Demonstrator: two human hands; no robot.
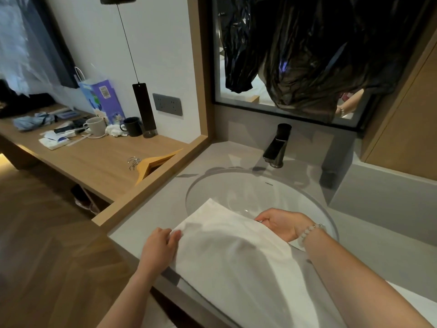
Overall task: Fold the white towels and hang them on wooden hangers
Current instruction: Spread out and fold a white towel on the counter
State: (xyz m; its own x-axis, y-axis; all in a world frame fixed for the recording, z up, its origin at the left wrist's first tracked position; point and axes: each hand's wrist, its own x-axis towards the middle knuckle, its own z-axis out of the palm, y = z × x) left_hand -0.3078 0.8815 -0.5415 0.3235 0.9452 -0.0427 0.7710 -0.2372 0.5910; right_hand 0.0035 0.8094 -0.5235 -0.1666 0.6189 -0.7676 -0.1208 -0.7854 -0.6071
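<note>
While the white towel point(231, 256) drapes over the grey worktop's point(151, 216) front edge, its far end lies across the near rim of the round, glossy basin point(255, 192). Your left hand point(160, 245) pinches the towel's left edge near the front-left corner, fingers curled. Your right hand point(281, 223), wrist bent over the basin, grips the opposite edge. Bare worktop lies left of the cloth. Wooden hangers point(151, 163) with metal hooks rest at the wooden worktop's point(94, 162) right end, well apart.

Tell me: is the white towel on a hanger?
Not hung: the left hand and right hand pinch the towel over the sink; the wooden hangers lie apart on the desk.
</note>
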